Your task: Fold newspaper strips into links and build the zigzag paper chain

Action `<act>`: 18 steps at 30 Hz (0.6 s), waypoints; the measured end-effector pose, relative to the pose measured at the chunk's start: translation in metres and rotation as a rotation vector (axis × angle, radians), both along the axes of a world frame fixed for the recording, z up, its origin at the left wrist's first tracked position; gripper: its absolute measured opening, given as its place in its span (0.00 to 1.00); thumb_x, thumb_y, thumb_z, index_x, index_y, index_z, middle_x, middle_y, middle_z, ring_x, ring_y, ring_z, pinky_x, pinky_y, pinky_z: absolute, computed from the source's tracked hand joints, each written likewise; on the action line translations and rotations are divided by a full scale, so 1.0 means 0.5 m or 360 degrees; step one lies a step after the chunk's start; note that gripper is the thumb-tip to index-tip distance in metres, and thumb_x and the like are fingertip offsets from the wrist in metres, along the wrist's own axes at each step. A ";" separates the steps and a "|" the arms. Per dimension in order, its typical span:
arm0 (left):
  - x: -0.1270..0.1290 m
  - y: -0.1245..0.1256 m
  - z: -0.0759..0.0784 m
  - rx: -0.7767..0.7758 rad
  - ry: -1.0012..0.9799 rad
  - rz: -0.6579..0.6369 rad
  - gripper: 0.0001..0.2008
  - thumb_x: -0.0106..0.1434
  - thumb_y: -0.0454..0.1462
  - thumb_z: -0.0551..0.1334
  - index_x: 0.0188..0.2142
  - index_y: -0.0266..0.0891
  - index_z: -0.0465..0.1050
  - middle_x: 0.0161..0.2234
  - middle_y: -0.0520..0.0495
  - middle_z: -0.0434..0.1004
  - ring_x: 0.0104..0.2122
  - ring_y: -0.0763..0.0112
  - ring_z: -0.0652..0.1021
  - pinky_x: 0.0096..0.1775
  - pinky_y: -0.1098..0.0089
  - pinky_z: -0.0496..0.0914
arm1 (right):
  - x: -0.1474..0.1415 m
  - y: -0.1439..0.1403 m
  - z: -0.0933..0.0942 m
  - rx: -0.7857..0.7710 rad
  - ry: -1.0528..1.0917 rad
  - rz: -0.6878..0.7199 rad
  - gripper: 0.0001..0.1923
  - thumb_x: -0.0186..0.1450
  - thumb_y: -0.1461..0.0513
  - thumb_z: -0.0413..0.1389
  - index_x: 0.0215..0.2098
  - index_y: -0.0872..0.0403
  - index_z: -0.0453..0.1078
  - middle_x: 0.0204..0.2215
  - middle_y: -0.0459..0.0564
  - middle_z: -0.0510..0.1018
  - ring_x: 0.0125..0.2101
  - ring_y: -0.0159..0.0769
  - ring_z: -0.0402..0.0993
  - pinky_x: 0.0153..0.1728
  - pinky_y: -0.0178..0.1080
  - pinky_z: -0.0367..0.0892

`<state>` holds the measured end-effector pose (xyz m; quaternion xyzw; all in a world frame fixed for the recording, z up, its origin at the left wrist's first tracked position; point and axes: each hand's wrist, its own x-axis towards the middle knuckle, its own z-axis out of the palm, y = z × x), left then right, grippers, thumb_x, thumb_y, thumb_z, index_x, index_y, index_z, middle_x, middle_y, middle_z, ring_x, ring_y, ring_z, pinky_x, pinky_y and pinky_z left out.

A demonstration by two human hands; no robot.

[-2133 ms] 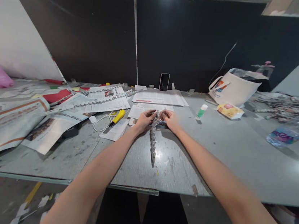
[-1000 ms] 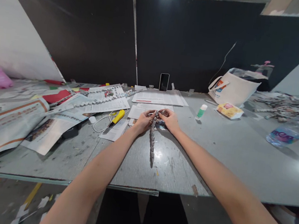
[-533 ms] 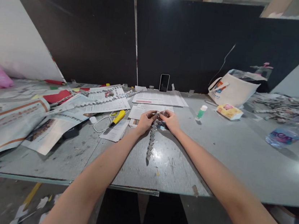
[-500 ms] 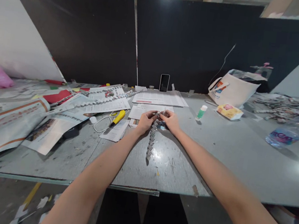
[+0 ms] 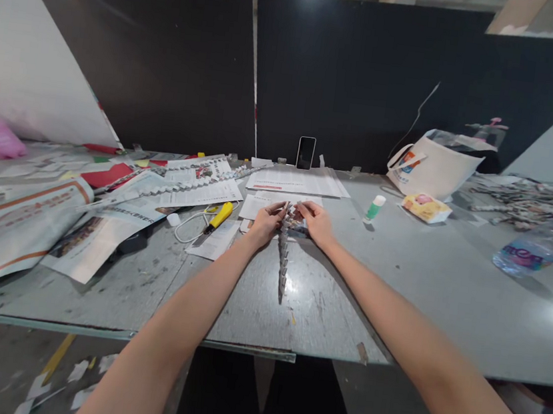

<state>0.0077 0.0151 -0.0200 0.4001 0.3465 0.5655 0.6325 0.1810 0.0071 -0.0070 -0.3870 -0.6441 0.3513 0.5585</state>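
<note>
A zigzag chain of folded paper (image 5: 284, 262) hangs down toward me from between my hands, its lower end close to the grey tabletop. My left hand (image 5: 269, 221) pinches the chain's upper end between thumb and fingers. Just right of that end is my right hand (image 5: 317, 223), its fingertips drawn together; whatever is in them is too small to make out. Behind and under the hands lie printed papers (image 5: 263, 204), partly covered. A yellow utility knife (image 5: 219, 217) rests left of my left hand on paper, beside a white cable (image 5: 178, 234).
Longer paper chains (image 5: 183, 185) and newspaper sheets (image 5: 7, 221) spread over the left. A phone (image 5: 306, 153) leans on the black partition. To the right stand a glue stick (image 5: 374, 209), a tissue pack (image 5: 426, 208), a white bag (image 5: 435, 166) and a lying plastic bottle (image 5: 528, 250).
The chain has turned, now showing its narrower edge, and its lower end has swung slightly right. My right fingertips have moved a little away from the left ones.
</note>
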 end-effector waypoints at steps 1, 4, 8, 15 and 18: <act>0.000 0.001 0.000 -0.0003 -0.0003 0.0009 0.34 0.45 0.41 0.83 0.52 0.35 0.83 0.28 0.50 0.80 0.22 0.78 0.70 0.27 0.74 0.61 | 0.001 0.001 -0.002 0.0026 -0.0008 -0.0001 0.21 0.66 0.43 0.60 0.38 0.52 0.77 0.30 0.50 0.82 0.34 0.42 0.80 0.41 0.42 0.74; 0.000 0.001 0.000 0.0003 -0.0006 0.0017 0.35 0.44 0.41 0.84 0.52 0.34 0.82 0.29 0.49 0.81 0.22 0.78 0.70 0.27 0.74 0.61 | 0.003 0.002 -0.007 0.0080 -0.0031 0.0020 0.19 0.66 0.45 0.60 0.38 0.52 0.77 0.30 0.49 0.81 0.33 0.41 0.78 0.39 0.42 0.73; 0.001 -0.001 0.001 0.0023 -0.0018 -0.0009 0.37 0.43 0.43 0.84 0.52 0.34 0.81 0.32 0.47 0.83 0.25 0.75 0.74 0.29 0.73 0.64 | 0.001 -0.001 -0.007 0.0058 -0.0086 0.0018 0.18 0.66 0.46 0.60 0.38 0.51 0.77 0.31 0.50 0.82 0.33 0.42 0.78 0.40 0.43 0.73; 0.002 -0.007 0.004 0.0017 0.0047 -0.0035 0.40 0.43 0.46 0.84 0.54 0.34 0.80 0.25 0.51 0.79 0.20 0.78 0.68 0.25 0.73 0.60 | 0.000 -0.001 -0.002 0.0018 -0.0055 0.0023 0.20 0.65 0.44 0.59 0.37 0.52 0.76 0.28 0.49 0.79 0.30 0.40 0.74 0.36 0.42 0.72; 0.002 -0.009 0.005 0.0017 0.0057 -0.0053 0.42 0.41 0.47 0.84 0.54 0.34 0.80 0.26 0.51 0.79 0.20 0.78 0.68 0.26 0.73 0.61 | 0.004 0.002 -0.003 0.0000 -0.0064 0.0022 0.21 0.65 0.43 0.59 0.36 0.52 0.76 0.25 0.47 0.77 0.28 0.38 0.71 0.34 0.41 0.69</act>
